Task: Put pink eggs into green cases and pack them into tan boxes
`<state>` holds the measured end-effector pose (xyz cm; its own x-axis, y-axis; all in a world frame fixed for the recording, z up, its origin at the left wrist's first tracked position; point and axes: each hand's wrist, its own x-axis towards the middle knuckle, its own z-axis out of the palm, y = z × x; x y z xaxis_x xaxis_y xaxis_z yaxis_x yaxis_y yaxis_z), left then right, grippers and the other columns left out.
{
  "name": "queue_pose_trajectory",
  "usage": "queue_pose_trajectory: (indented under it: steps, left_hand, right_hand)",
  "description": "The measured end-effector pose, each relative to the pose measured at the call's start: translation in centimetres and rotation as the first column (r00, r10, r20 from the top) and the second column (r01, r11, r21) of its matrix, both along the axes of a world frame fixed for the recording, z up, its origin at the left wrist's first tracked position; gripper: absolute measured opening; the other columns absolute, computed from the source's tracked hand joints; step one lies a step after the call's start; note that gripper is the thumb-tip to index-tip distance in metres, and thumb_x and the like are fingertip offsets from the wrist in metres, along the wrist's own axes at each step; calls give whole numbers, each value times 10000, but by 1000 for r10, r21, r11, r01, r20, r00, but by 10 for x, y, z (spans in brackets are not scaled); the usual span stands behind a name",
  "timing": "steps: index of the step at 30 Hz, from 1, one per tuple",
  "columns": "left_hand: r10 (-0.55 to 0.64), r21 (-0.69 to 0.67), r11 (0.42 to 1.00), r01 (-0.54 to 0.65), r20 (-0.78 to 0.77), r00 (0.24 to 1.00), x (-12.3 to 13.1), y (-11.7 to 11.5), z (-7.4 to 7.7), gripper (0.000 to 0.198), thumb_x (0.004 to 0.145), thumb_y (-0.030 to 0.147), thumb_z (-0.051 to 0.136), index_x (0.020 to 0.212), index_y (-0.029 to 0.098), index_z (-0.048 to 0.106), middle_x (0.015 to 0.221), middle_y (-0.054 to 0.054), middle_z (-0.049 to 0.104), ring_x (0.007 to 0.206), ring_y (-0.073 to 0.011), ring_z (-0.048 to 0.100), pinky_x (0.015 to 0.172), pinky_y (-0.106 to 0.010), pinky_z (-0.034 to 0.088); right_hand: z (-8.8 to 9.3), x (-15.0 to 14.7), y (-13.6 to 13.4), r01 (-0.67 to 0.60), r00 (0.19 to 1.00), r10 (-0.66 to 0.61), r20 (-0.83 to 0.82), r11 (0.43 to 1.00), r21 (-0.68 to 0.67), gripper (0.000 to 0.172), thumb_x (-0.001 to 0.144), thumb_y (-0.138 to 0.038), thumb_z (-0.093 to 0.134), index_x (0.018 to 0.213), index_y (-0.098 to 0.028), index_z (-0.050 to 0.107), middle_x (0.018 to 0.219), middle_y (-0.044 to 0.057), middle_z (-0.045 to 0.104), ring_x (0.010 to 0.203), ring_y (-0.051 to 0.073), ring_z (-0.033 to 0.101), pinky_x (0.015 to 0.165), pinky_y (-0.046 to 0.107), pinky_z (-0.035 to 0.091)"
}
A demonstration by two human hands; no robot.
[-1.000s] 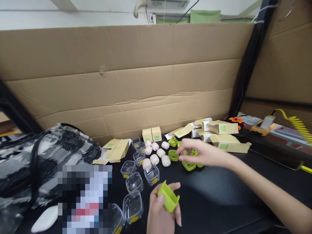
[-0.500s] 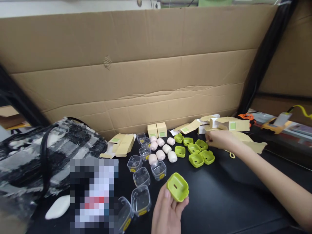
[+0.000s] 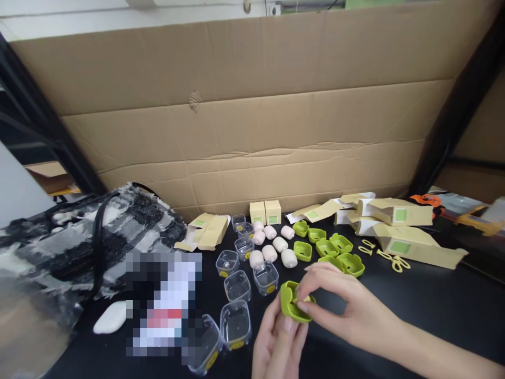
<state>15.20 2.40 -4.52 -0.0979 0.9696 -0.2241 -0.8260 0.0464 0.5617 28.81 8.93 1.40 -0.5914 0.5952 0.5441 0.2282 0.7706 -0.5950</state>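
My left hand [image 3: 276,345] is closed around a small green lid [image 3: 289,304], its hollow side turned up and tilted toward my right hand. My right hand [image 3: 341,302] pinches a small pale yellow strap [image 3: 306,298] inside the lid; the fingers cover most of it. Just beyond lie several more green lids [image 3: 302,251], some with wavy edges and slots in their floors. Several yellow looped straps [image 3: 399,264] rest on the black table to their right. Left of the lids sit several pinkish-white rounded blocks [image 3: 289,258] and several clear plastic cups [image 3: 235,323] with yellow stickers.
Opened cardboard boxes [image 3: 414,245] lie at the back right, another flattened box [image 3: 209,231] at the back left. Two small closed boxes [image 3: 272,212] stand against the cardboard wall [image 3: 252,121]. A black-and-grey bag [image 3: 134,231] and a white rounded object [image 3: 110,317] occupy the left.
My right hand has come from beside the boxes to the green lid, bringing a yellow strap. The lid in my left hand has tilted. The view has shifted, showing more straps.
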Motion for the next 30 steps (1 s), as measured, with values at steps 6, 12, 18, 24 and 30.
queue_pose_trajectory:
  steps: [6,12,18,24,30]
  left_hand:
    - [3,87,996,2,-62,998,2,-2,8,345,650,311,822,971,201,754,1096,-126,726,1152,-325,592,1045,-471,405]
    - [13,93,996,-5,-85,996,4,-4,12,330,663,317,811,965,196,756,1062,-122,738,1127,-310,611,1020,-437,440]
    - [94,129,989,-74,-160,983,7,-4,12,320,667,297,806,971,210,756,1041,-111,747,1078,-311,640,960,-416,495]
    - [107,112,990,-84,-226,968,9,-5,16,345,645,331,813,962,205,761,1031,-113,749,1034,-294,665,926,-368,519]
    - [136,28,990,-135,-368,920,10,-8,22,242,552,342,858,664,152,757,675,-68,756,680,-212,712,663,-254,568]
  right_hand:
    - [-7,0,-4,74,993,-91,77,976,207,93,855,-179,586,850,-270,565,731,-29,681,697,188,555,689,391,392]
    - [-6,1,-1,77,987,-107,119,969,236,85,876,-182,568,892,-264,549,748,-21,671,709,189,519,655,373,344]
    - [-3,4,-1,-3,965,-80,251,949,314,113,917,-179,519,824,-234,553,765,0,667,722,182,497,651,369,311]
    - [0,6,-3,31,972,-92,217,963,266,170,909,-129,510,767,-210,555,739,-8,626,727,163,485,659,339,310]
    - [5,9,-7,52,978,-60,198,998,43,143,840,-109,566,748,-216,591,737,-6,626,723,162,503,685,332,366]
